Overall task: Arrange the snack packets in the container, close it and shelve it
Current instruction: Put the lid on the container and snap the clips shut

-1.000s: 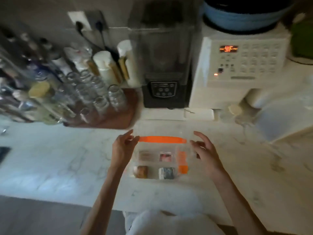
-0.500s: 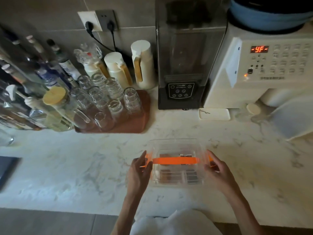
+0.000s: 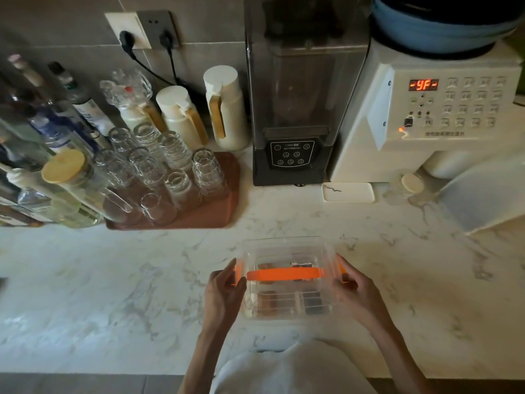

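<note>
A clear plastic container point(image 3: 287, 248) with an orange handle point(image 3: 284, 274) across its lid is held just above the marble counter point(image 3: 113, 280), near its front edge. Several snack packets point(image 3: 312, 302) show through the clear walls. My left hand point(image 3: 224, 291) grips the container's left side at an orange clasp. On the opposite side my right hand point(image 3: 355, 291) grips the right clasp. The lid is on the container.
A brown tray point(image 3: 216, 211) of upturned glasses stands at the back left, with bottles point(image 3: 56, 172) beside it and white jugs point(image 3: 224, 109) behind. A dark blender point(image 3: 298, 109) and a white machine point(image 3: 440, 115) stand along the wall. A white dish point(image 3: 348, 192) lies before them.
Both hands went from hovering beside the container to gripping its two sides. The container now sits higher in my hands and nearer to me, and the view has tilted up.
</note>
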Available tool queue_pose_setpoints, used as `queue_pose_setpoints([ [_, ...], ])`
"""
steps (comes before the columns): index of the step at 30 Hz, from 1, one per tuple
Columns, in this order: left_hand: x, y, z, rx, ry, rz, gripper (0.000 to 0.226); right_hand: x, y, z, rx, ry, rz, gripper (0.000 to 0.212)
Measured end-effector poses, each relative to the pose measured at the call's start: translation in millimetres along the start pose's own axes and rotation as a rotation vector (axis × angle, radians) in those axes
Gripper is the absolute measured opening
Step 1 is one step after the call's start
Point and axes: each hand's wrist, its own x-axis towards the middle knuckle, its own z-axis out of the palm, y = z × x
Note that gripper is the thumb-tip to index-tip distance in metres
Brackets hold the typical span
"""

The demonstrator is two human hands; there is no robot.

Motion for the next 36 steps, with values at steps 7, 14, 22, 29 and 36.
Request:
queue_pose_setpoints([
  [7, -7.8, 0.2, -3.3, -0.081, -0.017, 0.019, 0.051, -6.0, -0.7, -1.1, -0.119, 0.020, -0.004, 0.060],
  [14, -8.9, 5.7, -7.2, -0.069, -0.071, -0.019, 0.054, -11.2, -0.5, -0.6, -0.236, 0.045, -0.017, 0.060],
  [22, -8.0, 8.2, -11.4, -0.022, -0.127, -0.039, 0.048, -17.0, 0.6, -0.7, -0.273, 0.048, -0.003, 0.060],
  [29, -3.1, 11.1, -17.5, -0.022, -0.187, 0.037, 0.011, -19.1, -0.1, -4.3, -0.283, 0.016, 0.017, 0.063],
  [36, -0.1, 2.9, -8.4, -0.017, -0.151, -0.014, 0.012, -21.6, 9.2, 2.7, -0.234, 0.043, 0.005, 0.061],
])
